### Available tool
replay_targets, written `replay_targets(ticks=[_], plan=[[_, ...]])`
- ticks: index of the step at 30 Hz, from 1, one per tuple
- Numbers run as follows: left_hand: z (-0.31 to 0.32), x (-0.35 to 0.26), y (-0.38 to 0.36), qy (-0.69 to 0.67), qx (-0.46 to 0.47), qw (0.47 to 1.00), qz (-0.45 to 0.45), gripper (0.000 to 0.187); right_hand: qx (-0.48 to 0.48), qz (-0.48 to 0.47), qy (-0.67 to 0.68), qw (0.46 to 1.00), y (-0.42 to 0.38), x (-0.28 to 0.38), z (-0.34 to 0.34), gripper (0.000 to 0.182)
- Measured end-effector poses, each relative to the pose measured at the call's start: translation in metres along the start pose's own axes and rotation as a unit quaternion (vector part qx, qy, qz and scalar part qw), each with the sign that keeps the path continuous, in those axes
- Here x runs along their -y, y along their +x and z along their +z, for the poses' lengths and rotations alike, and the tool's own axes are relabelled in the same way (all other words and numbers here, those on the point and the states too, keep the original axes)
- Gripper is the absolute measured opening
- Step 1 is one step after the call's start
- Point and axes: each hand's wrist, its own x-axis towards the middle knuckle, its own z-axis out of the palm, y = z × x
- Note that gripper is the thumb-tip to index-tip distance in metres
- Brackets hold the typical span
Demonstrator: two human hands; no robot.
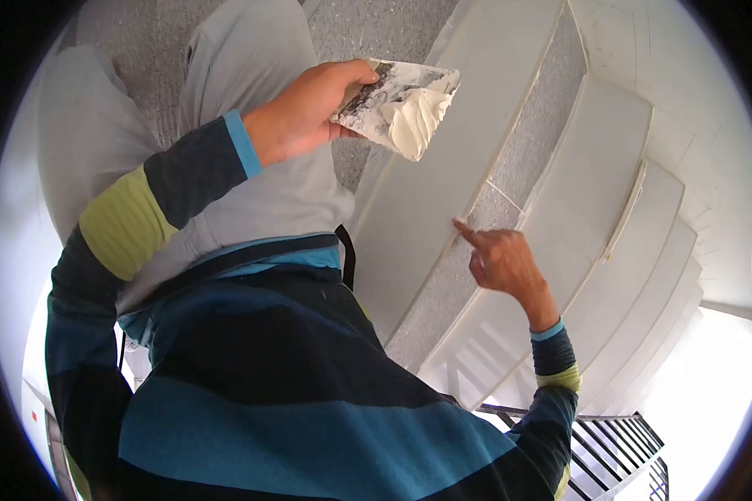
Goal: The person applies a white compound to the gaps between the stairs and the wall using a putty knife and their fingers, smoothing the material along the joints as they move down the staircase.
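My left hand [305, 108] is closed on the edge of a small flat board [368, 104], thumb on top. Grey smears cover its face, and a thick mound of creamy white paste [418, 119] sits on its far end. My right hand [503, 260] holds no tool: the index finger is stretched out, the others curl in. That fingertip is right at the seam [443, 255] where a pale stair riser [443, 167] meets a speckled grey tread [545, 113].
More pale stairs [614, 167] continue to the right along a white wall [643, 42]. A black metal railing [614, 451] stands at the lower right. My legs in grey trousers [251, 67] are at the upper left, over speckled floor [376, 29].
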Motion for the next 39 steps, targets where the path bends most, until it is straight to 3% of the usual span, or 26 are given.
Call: replay_targets(ticks=[4, 8, 10, 13, 17, 19, 25, 30, 33, 35, 37, 39], plan=[[0.0, 0.001, 0.0, -0.003, -0.005, 1.0, -0.001, 0.023, 0.069, -0.024, 0.116, 0.991, -0.011, 0.022, -0.001, 0.063], [-0.002, 0.005, 0.001, -0.005, -0.007, 1.0, -0.009, 0.023, 0.04, -0.033, 0.168, 0.984, -0.012, 0.016, -0.005, 0.064], [-0.002, 0.006, -0.001, -0.004, 0.004, 1.0, 0.0, 0.023, -0.015, 0.053, 0.143, 0.988, -0.004, 0.007, -0.013, 0.067], [-0.005, 0.008, 0.0, 0.004, 0.013, 1.0, -0.008, 0.025, -0.04, 0.087, 0.042, 0.995, 0.014, -0.012, -0.022, 0.07], [-0.002, 0.009, -0.005, 0.015, -0.004, 1.0, -0.007, 0.026, -0.047, 0.05, -0.032, 0.997, 0.026, -0.023, -0.018, 0.069], [-0.005, 0.009, -0.005, 0.037, 0.006, 0.999, 0.006, 0.026, 0.003, 0.059, -0.062, 0.996, 0.025, -0.019, -0.017, 0.064], [-0.008, 0.017, 0.009, 0.049, 0.007, 0.999, 0.01, 0.033, -0.005, -0.007, -0.013, 1.0, -0.001, 0.013, 0.002, 0.06], [0.009, 0.009, -0.011, 0.083, -0.009, 0.996, -0.017, 0.028, 0.077, -0.003, 0.053, 0.996, -0.024, 0.044, 0.012, 0.06], [0.011, 0.016, -0.012, 0.122, 0.026, 0.992, -0.036, 0.027, -0.03, -0.032, 0.272, 0.961, -0.026, 0.051, 0.009, 0.057], [0.016, 0.026, -0.013, 0.177, -0.017, 0.983, -0.053, 0.025, -0.072, -0.005, 0.269, 0.96, -0.022, 0.056, -0.002, 0.061], [0.017, 0.03, -0.016, 0.172, 0.013, 0.983, -0.063, 0.026, -0.185, 0.055, 0.327, 0.925, -0.016, 0.064, -0.01, 0.066], [0.02, 0.034, -0.019, 0.145, 0.02, 0.985, -0.087, 0.025, -0.202, 0.045, 0.327, 0.922, -0.012, 0.061, -0.01, 0.068]])
